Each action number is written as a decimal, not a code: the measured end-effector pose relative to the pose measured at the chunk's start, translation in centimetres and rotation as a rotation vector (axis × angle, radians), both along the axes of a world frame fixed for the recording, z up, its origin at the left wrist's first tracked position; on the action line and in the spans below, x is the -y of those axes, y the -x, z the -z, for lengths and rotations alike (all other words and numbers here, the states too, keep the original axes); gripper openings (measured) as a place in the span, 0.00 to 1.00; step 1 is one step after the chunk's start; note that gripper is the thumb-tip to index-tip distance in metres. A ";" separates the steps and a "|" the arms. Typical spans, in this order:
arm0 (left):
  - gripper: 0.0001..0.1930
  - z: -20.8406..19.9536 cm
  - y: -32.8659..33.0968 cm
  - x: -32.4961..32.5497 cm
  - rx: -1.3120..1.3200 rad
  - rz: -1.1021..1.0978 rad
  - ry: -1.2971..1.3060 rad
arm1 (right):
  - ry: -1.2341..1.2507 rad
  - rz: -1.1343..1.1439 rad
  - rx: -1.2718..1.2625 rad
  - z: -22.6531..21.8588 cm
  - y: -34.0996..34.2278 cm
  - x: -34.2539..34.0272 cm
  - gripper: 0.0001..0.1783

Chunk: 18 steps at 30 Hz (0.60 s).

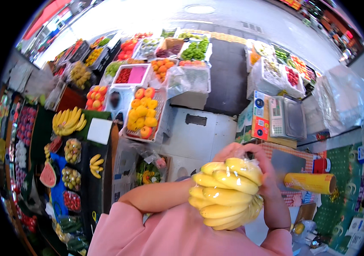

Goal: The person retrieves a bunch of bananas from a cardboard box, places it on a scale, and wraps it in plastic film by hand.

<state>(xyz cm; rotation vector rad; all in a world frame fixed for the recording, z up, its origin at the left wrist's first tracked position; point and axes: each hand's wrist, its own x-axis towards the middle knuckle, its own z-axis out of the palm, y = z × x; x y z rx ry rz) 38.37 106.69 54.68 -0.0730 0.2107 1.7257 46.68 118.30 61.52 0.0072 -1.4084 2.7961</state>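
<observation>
A large bunch of yellow bananas [227, 192], covered in shiny clear film, is held up in front of my chest. My left hand [228, 152] reaches behind the top of the bunch, its fingers closed near the stem end and partly hidden by the fruit. On the other side, my right hand [262, 162] curls its fingers round the dark stem end [249, 155]. To the right of the bunch, a yellow roll [310, 183] lies on the counter.
A scale [286, 115] stands beyond my right hand, beside hanging clear plastic bags [340, 102]. Ahead is a basket of orange and yellow fruit [142, 114]. Left are another banana bunch [69, 121], a small bunch [96, 165] and a cut watermelon [48, 175].
</observation>
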 end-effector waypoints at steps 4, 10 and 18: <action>0.13 1.9 -2.0 2.3 -0.110 -0.019 0.062 | -0.053 -0.249 0.033 -0.2 0.0 -1.1 0.47; 0.12 -1.6 4.4 4.1 -0.878 0.001 0.348 | -0.125 -0.453 0.155 1.1 -0.7 -2.7 0.45; 0.10 -14.9 9.3 3.7 -1.881 0.171 0.153 | -0.061 -0.501 0.178 1.0 0.3 -2.5 0.43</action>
